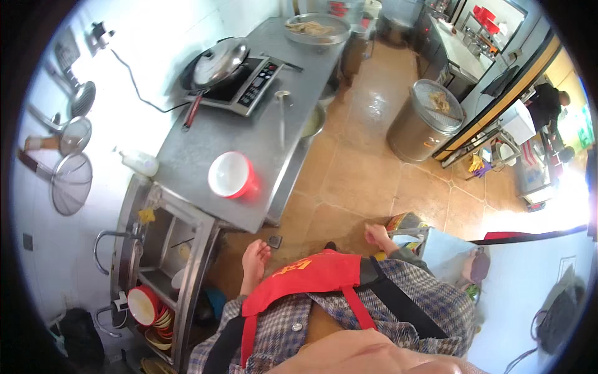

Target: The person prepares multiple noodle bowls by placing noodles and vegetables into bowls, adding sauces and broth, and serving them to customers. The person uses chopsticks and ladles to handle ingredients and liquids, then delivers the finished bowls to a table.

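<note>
My left hand [254,260] hangs low in front of me, its fingers loosely bent and apart, with nothing in it. A small dark square [275,241] shows on the floor just beyond its fingertips. On my other side, my right hand [376,236] is closed, its fingers curled in, and I see nothing in it. It is nearest to a cabinet [445,252] with packages by it. A red bowl with a white inside [232,175] stands on the steel table [205,146] ahead to the left. Beyond it lies a ladle [282,118].
An induction cooker [255,84] carries a lidded pan [221,62]. Farther back is a round tray of food [317,28]. A steel sink [165,227] and stacked bowls [144,305] are at left. A large steel drum [414,128] stands on the tiled floor. Strainers [71,181] hang on the wall.
</note>
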